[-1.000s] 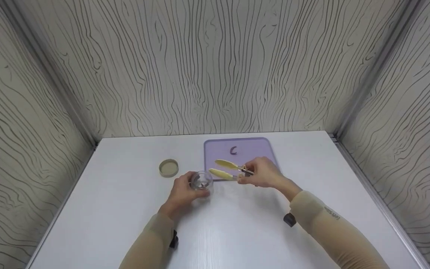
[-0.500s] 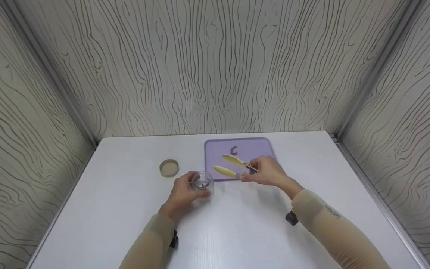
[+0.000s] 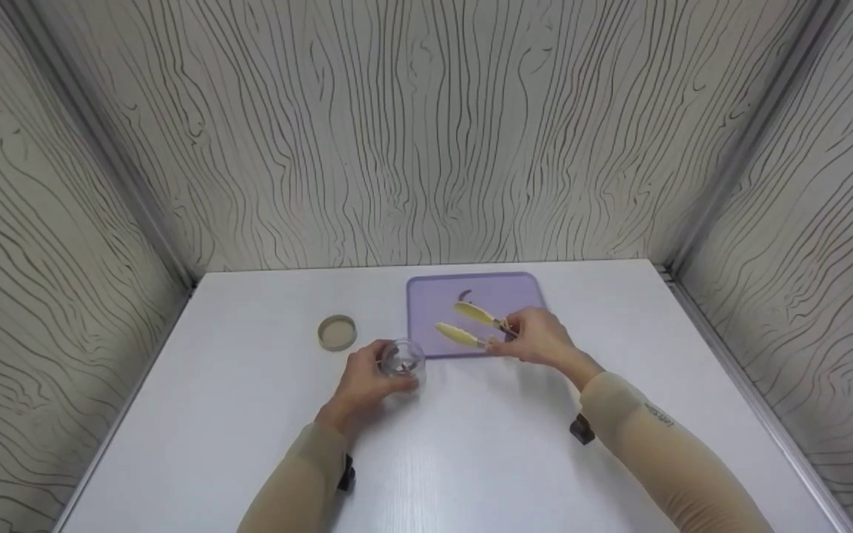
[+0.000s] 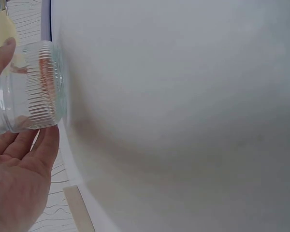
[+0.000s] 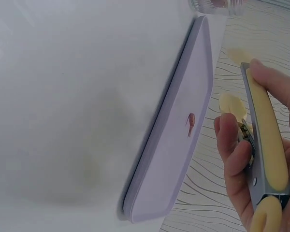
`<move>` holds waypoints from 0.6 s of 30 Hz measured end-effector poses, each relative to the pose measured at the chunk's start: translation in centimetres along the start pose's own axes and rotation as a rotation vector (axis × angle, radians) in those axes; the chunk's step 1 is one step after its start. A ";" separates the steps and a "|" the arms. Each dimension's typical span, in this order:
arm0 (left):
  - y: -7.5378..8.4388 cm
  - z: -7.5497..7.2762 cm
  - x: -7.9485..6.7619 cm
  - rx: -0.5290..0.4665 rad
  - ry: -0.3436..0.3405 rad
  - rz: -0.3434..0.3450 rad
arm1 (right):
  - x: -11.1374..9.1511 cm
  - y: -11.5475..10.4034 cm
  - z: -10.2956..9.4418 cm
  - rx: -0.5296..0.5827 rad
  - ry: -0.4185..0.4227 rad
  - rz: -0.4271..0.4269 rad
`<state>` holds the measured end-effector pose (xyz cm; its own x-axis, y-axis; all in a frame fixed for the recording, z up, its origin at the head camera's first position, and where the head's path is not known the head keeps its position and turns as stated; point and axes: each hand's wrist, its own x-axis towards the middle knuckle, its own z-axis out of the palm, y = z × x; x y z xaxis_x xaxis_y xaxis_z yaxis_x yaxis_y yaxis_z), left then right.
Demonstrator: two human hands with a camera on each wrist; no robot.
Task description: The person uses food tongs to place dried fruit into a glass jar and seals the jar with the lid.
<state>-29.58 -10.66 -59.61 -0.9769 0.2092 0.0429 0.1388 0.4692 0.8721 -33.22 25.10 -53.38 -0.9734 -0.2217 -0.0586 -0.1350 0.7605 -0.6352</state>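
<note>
My left hand point(image 3: 367, 379) holds a clear glass jar point(image 3: 403, 361) on the white table, fingers on one side and thumb on the other. In the left wrist view the jar shows ribbed walls and something reddish inside. My right hand point(image 3: 543, 338) grips tongs point(image 3: 475, 312) with yellow tips and grips. The tips stand spread above a purple tray point(image 3: 423, 296), with nothing between them. On the tray lies a small curved, reddish-brown piece that looks like a shrimp point(image 5: 191, 123). In the head view the far tip partly covers it.
A round beige lid point(image 3: 337, 333) lies on the table point(image 3: 234, 385) left of the jar, hollow side up. Wood-patterned walls point(image 3: 412, 148) close off the back and both sides. The tray sits near the back edge.
My right hand has moved the spread tongs right and away from the jar, farther over the tray toward the shrimp-like piece. The left hand and jar have stayed in place.
</note>
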 end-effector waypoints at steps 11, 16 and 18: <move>0.1 0.1 0.1 -0.010 0.001 -0.009 | -0.7 -1.8 -0.8 -0.094 0.054 0.092; -0.1 0.2 0.1 -0.005 0.002 -0.022 | -0.2 -1.3 -0.6 -0.125 0.071 0.116; -0.1 0.2 0.1 0.001 0.002 -0.030 | 0.0 -1.0 -0.6 -0.129 0.075 0.119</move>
<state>-29.71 -10.50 -59.81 -0.9810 0.1932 0.0178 0.1097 0.4765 0.8723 -33.16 24.68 -52.27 -0.9943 -0.0831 -0.0668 -0.0360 0.8518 -0.5226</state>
